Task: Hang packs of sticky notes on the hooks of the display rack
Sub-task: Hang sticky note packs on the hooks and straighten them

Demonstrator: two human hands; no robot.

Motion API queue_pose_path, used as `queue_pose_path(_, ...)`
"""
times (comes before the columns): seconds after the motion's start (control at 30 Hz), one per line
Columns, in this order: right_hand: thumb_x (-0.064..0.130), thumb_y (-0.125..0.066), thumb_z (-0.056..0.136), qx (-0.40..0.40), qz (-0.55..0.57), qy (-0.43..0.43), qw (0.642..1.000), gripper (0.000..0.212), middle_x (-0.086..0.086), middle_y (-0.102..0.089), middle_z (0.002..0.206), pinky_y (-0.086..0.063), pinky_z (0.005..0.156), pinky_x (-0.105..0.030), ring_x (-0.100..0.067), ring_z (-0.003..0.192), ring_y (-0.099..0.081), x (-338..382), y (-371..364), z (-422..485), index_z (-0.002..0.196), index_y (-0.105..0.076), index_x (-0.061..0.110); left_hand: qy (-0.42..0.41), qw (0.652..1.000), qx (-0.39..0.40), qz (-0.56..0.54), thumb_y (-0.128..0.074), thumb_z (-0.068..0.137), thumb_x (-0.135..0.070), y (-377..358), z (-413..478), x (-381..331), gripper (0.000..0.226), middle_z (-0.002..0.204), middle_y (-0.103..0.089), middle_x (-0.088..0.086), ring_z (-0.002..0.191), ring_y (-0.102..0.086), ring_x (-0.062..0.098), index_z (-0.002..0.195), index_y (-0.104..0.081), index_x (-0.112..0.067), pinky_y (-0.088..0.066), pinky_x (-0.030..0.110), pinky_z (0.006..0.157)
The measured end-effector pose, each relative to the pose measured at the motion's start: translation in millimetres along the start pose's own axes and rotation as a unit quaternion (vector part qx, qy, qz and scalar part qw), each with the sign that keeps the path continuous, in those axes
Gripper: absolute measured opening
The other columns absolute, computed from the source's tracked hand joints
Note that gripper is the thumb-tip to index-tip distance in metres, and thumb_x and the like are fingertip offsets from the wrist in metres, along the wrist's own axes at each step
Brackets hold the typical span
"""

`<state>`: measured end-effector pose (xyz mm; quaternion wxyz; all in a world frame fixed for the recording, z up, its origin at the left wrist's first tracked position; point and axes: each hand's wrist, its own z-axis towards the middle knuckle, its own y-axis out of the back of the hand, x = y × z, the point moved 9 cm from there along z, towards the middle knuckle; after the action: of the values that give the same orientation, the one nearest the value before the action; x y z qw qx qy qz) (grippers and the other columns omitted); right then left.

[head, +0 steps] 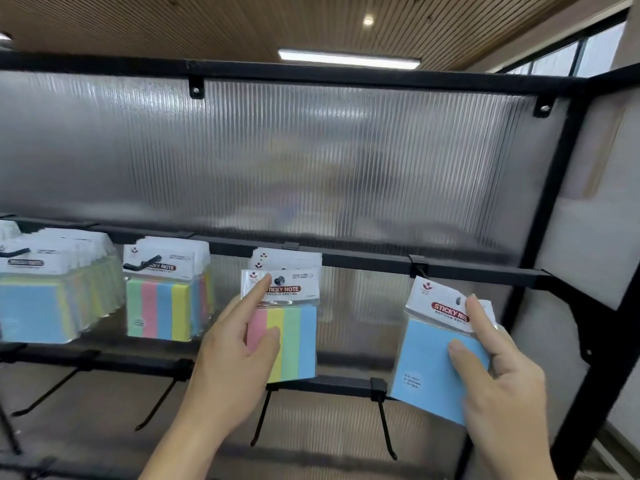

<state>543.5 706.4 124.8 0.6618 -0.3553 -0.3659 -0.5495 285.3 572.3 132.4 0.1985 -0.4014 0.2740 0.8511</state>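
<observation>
Both hands gripping | left hand point(235, 344): striped pack point(294, 341) on hook point(280, 280) | right hand point(498, 368): blue pack point(426, 358)

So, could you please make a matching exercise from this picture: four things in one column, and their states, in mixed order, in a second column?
1 striped pack
2 blue pack
3 lower hooks
4 far-left stack

a tilted, held by the right hand
b bare
c upright, held by the left hand
d hanging, no hand on it

Pairs: 1-c, 2-a, 3-b, 4-d
</observation>
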Motion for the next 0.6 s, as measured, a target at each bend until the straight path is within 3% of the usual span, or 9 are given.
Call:
queue_pose_path(0.2,-0.011,-0.053,0.09,0.044,-0.029,0.017,0.998,0.056,0.049,-0.056,0.089,-0.04,0.065,0.003,0.023,0.085,-0.055,7.3,-9.0,2.1,0.124,-0.046,0.033,-0.007,0.999,-0.024,0.029,-0.058,0.093,-0.004,-1.1,1.8,-3.4,0.061,0.111,-0.041,-0.043,0.1,-0.032,-0.039,0.138,-0.041,-0.041,-0.024,-0.012,0.076)
queue_pose_path(0.33,-0.013,-0.053,0.089,0.01,-0.039,0.008,0.999,0.056,0.035,-0.062,0.087,-0.042,0.059,0.001,0.015,0.076,-0.06,0.5,1.5,3.7,0.127,-0.049,0.029,-0.013,0.999,-0.029,0.044,-0.058,0.093,-0.007,-3.2,5.6,-5.6,0.058,0.11,-0.046,-0.037,0.099,-0.035,-0.036,0.14,-0.044,-0.037,-0.027,-0.011,0.074)
queue_pose_path(0.43,-0.012,-0.054,0.089,0.007,-0.055,0.005,0.998,0.054,0.023,-0.059,0.097,-0.04,0.058,0.002,0.019,0.073,-0.058,-2.6,0.9,7.0,0.132,-0.052,0.02,-0.011,0.998,-0.031,0.047,-0.058,0.093,-0.007,-5.5,6.6,-3.6,0.06,0.108,-0.048,-0.03,0.097,-0.038,-0.032,0.144,-0.042,-0.034,-0.028,-0.009,0.073)
queue_pose_path(0.5,-0.009,-0.055,0.09,0.019,-0.071,0.006,0.997,0.054,0.024,-0.054,0.103,-0.039,0.06,0.003,0.021,0.076,-0.055,-3.3,-3.4,11.9,0.136,-0.049,0.019,-0.012,0.997,-0.035,0.062,-0.059,0.092,-0.008,-5.9,8.2,-0.8,0.062,0.108,-0.049,-0.026,0.097,-0.043,-0.025,0.145,-0.041,-0.035,-0.03,-0.007,0.075)
queue_pose_path(0.6,-0.002,-0.054,0.093,0.052,-0.131,0.006,0.99,0.058,0.016,-0.054,0.109,-0.039,0.065,0.002,0.018,0.086,-0.054,-9.9,-13.8,23.5,0.14,-0.039,0.03,-0.017,0.994,-0.037,0.098,-0.061,0.091,-0.011,-6.7,9.0,3.8,0.062,0.109,-0.047,-0.022,0.093,-0.051,-0.002,0.144,-0.041,-0.036,-0.034,-0.001,0.077)
